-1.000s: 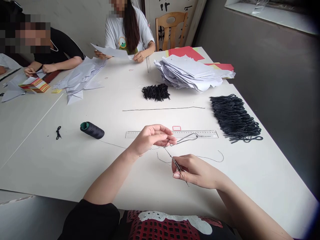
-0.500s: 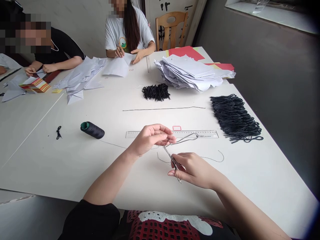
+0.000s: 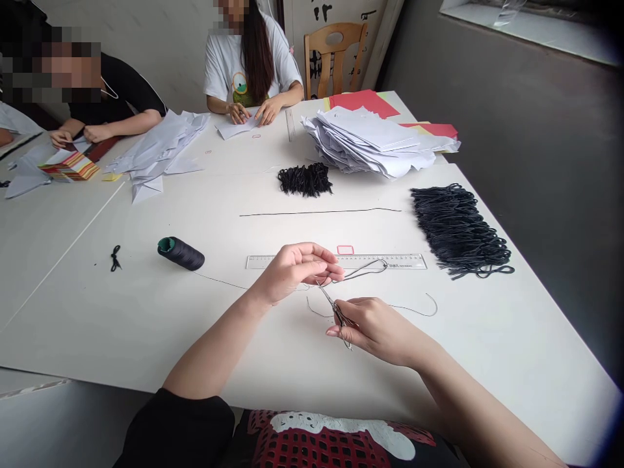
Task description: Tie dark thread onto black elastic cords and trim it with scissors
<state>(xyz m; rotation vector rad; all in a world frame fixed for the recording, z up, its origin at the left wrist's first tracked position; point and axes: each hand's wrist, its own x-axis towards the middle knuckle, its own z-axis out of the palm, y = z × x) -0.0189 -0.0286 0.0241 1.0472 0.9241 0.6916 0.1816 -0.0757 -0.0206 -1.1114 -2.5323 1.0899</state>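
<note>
Scissors (image 3: 337, 312) nudged; cord loop (image 3: 373, 269) juts from left grip (image 3: 298, 266).

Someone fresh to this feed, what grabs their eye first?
Probably the dense rows of dark looped cords at the table's right side, with the big heap of white paper beyond them. Nearer the middle, the left hand holds a cord loop over the clear ruler, while the right hand brings small scissors up to its fingers.
</note>
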